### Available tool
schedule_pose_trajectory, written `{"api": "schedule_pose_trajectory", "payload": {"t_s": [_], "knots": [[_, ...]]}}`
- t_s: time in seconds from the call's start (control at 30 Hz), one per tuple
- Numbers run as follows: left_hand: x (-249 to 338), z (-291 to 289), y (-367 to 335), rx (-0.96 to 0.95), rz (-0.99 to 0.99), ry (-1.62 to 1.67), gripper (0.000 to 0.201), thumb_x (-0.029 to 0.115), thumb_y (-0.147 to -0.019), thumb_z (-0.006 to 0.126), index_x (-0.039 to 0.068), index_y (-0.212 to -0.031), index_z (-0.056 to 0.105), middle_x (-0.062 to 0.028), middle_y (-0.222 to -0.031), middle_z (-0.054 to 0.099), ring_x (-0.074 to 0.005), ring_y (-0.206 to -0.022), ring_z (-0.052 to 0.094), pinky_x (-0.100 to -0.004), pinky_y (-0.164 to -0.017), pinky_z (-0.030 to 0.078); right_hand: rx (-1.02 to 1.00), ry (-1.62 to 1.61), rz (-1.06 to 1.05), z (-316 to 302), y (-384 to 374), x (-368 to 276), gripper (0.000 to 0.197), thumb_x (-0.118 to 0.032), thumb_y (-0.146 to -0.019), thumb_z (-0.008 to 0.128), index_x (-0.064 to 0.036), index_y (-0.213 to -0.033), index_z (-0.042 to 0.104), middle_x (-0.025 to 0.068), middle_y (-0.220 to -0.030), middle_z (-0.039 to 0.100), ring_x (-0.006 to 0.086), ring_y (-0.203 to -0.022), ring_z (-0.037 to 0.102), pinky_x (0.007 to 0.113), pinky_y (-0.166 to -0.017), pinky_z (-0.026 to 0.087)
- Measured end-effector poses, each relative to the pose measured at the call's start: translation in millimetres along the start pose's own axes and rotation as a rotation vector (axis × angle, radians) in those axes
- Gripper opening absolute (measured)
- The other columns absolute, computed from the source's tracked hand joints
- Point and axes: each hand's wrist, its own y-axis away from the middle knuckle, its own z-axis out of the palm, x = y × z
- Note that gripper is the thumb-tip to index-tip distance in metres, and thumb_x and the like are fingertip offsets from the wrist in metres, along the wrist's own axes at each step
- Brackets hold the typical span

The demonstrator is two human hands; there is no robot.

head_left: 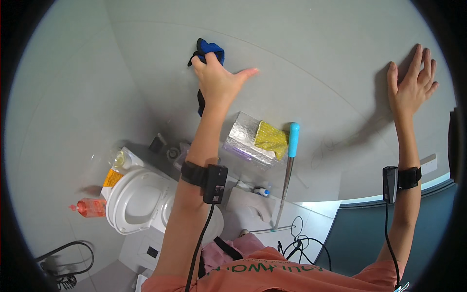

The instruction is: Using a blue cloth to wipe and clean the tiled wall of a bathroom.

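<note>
- Head view: crumpled blue cloth (213, 47) is at the grey wall (301, 29), under bent fingers of the left hand (216, 80)
- Its thumb is spread away; whether the fingers pinch or only press, I cannot tell
- Right hand (413, 86) is spread against the wall, holding nothing
- Cloth seems light, soft, not fragile; best hold is a bunched fold
- No clear pointing end; with black strip (201, 103), if joined, long axis goes roughly up-down
</note>
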Motion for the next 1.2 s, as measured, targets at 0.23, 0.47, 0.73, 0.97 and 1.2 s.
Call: {"api": "schedule_pose_trajectory", "payload": {"t_s": [0.23, 0.47, 0.73, 0.97, 1.2], "knots": [[-32.9, 8.2, -26.2, 0.388, 0.042, 0.262, 0.031, 0.025, -0.078, 0.069, -0.001, -0.089, 0.056, -0.0185, -0.102, 0.051, -0.0321, -0.09, 0.052, -0.0399, -0.078, 0.043, 0.001, 0.019, -0.001, 0.9, 0.7, -1.0, 0.071, -0.055, -0.086, 0.052, -0.0216, -0.146, 0.034, 0.0093, -0.149, 0.032, 0.0336, -0.14, 0.024, 0.066, -0.105, 0.018], [-15.5, 25.5, -18.9, 0.568, 0.151, 0.316, 0.02, 0.016, -0.087, 0.057, -0.001, -0.078, 0.055, -0.0142, -0.086, 0.055, -0.0313, -0.082, 0.051, -0.0393, -0.075, 0.042, -0.003, 0.001, -0.002, 0.2, -0.4, -1.9, 0.07, -0.051, -0.085, 0.055, -0.0212, -0.146, 0.035, 0.0099, -0.148, 0.034, 0.033, -0.14, 0.025, 0.066, -0.105, 0.018], [26.7, 38.3, 11.4, 0.399, 0.296, 0.439, 0.021, 0.013, -0.072, 0.079, 0.003, -0.084, 0.066, -0.0091, -0.075, 0.062, -0.0269, -0.071, 0.059, -0.0349, -0.065, 0.047, 0.008, 0.004, -0.035, 1.9, 1.5, 6.9, 0.068, -0.056, -0.086, 0.052, -0.0235, -0.145, 0.037, 0.0098, -0.144, 0.038, 0.0316, -0.137, 0.029, 0.064, -0.106, 0.018], [31.3, 27.1, 13.8, 0.036, 0.476, 0.44, 0.016, 0.011, -0.065, 0.076, 0.006, -0.076, 0.065, -0.0101, -0.077, 0.059, -0.0303, -0.068, 0.058, -0.0389, -0.06, 0.046, 0.035, -0.005, -0.037, 9.0, 4.6, 8.1, 0.068, -0.059, -0.086, 0.052, -0.0244, -0.143, 0.04, 0.0106, -0.141, 0.041, 0.0299, -0.135, 0.032, 0.064, -0.104, 0.02], [-31.1, -7.6, -58.3, 0.227, -0.079, 0.578, 0.02, 0.016, -0.073, 0.078, 0.003, -0.073, 0.062, -0.0066, -0.068, 0.06, -0.0205, -0.068, 0.057, -0.0321, -0.063, 0.045, 0.02, 0.027, -0.059, 0.8, 4.0, 5.0, 0.068, -0.053, -0.089, 0.052, -0.0207, -0.146, 0.035, 0.0084, -0.147, 0.035, 0.0313, -0.138, 0.028, 0.063, -0.106, 0.02]]}}
